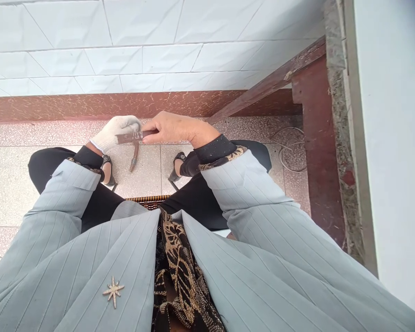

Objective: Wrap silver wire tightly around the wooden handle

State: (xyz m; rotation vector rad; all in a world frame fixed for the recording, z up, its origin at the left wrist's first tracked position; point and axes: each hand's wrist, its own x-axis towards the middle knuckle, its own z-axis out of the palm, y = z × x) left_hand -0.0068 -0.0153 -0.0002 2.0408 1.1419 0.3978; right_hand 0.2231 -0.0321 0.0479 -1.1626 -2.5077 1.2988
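The right grip (151, 131) is closed on one end of a flat tool (127, 138), which reaches beside the gloved left grip (137, 125); what this one grasps, I cannot tell.

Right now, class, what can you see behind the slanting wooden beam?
Behind the slanting wooden beam show white wall tiles and red-brown skirting. Whatever the beam directly covers cannot be seen.
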